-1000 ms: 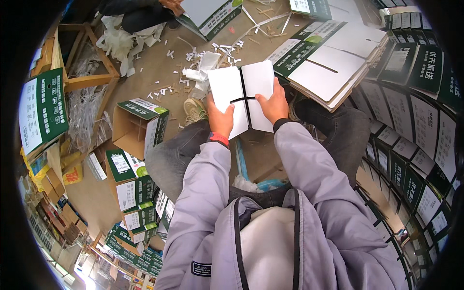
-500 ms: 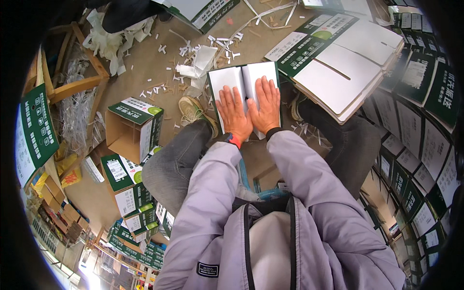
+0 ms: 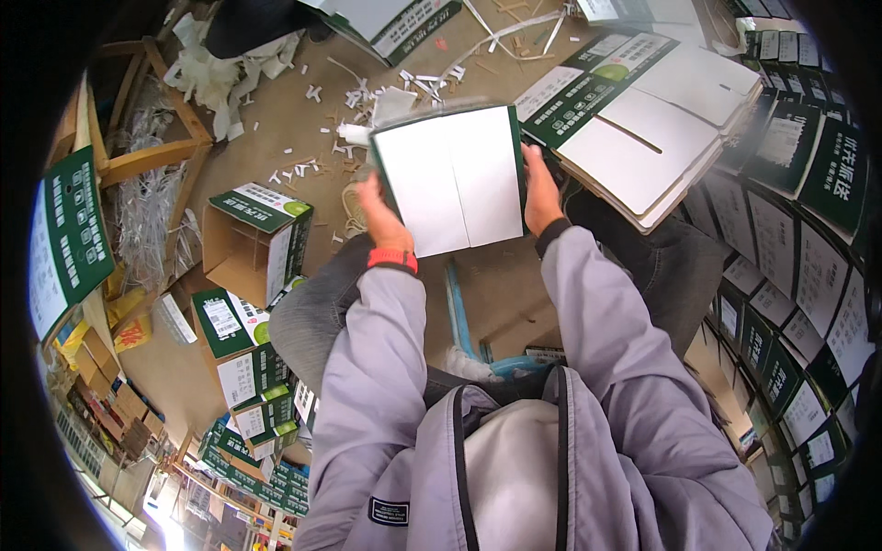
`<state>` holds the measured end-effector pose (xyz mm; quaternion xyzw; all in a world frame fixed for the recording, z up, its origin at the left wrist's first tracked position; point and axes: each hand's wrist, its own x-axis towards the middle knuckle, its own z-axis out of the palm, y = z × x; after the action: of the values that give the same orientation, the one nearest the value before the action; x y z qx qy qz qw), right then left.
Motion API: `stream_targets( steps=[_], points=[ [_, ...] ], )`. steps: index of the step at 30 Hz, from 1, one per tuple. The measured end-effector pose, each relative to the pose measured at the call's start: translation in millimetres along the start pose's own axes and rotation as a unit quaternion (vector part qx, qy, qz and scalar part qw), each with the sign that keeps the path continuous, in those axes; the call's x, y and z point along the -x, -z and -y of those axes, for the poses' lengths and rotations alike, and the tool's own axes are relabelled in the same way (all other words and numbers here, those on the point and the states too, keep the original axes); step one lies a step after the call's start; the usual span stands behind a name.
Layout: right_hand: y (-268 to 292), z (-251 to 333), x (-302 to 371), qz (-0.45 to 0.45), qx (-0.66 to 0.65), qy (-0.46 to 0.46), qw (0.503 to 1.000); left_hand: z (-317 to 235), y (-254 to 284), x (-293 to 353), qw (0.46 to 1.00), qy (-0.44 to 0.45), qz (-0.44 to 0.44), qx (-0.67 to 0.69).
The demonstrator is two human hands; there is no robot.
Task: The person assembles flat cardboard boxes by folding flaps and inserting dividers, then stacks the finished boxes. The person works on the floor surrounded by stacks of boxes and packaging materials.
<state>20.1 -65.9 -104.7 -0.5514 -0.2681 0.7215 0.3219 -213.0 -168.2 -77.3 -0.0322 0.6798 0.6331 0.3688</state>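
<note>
A carton (image 3: 450, 179) with a white face and dark green sides is held up between my two hands. Its two white flaps lie flat and meet at a seam down the middle. My left hand (image 3: 384, 219) grips the carton's left side, its fingers partly hidden by the edge. Against the right side presses my right hand (image 3: 542, 191), thumb up along the edge and the other fingers mostly out of sight. Close to the right hand lies a stack of flattened green and white cartons (image 3: 634, 138).
Open-ended cartons (image 3: 257, 239) stand at left, with further cartons (image 3: 241, 344) below. A wooden frame (image 3: 152, 163) holds clear plastic strips. White scraps (image 3: 354, 133) litter the floor ahead. Stacked cartons (image 3: 781, 239) line the right side. A blue tubular frame (image 3: 459, 312) shows between my legs.
My palms have left the flaps on top, and my hands have moved apart to the carton's sides. The flaps now lie flat, and the carton is lifted and slightly tilted.
</note>
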Motion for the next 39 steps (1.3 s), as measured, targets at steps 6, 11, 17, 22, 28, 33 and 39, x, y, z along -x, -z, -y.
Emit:
stream_targets(
  steps=[6, 11, 17, 22, 28, 33, 39],
  points=[
    [75.1, -5.6, 44.6, -0.055, 0.024, -0.072, 0.996, -14.4, 79.9, 26.8, 0.988, 0.133, -0.019, 0.072],
    [99.7, -38.5, 72.1, -0.074, 0.122, -0.241, 0.96, 29.5, 94.5, 37.1, 0.946, 0.299, 0.079, -0.1],
    [59.4, -11.3, 75.1, -0.098, 0.539, 0.174, 0.818, 63.3, 83.2, 34.9, 0.884, -0.017, 0.225, -0.41],
    [-2.7, 0.4, 48.1, 0.07, 0.65, 0.338, 0.677, 86.1, 86.9, 34.1, 0.867, 0.016, 0.183, -0.464],
    [7.9, -84.8, 2.2, 0.179, 0.873, 0.166, 0.422, 89.1, 70.4, 39.6, 0.841, -0.028, 0.16, -0.515],
    [29.8, -101.8, -27.6, 0.212, 0.865, 0.227, 0.394, 82.0, 47.9, 47.1, 0.836, -0.03, 0.151, -0.527],
    [11.2, -136.7, -45.8, 0.154, 0.882, 0.109, 0.431, 82.5, 49.0, 44.2, 0.835, -0.019, 0.137, -0.533]
  ],
)
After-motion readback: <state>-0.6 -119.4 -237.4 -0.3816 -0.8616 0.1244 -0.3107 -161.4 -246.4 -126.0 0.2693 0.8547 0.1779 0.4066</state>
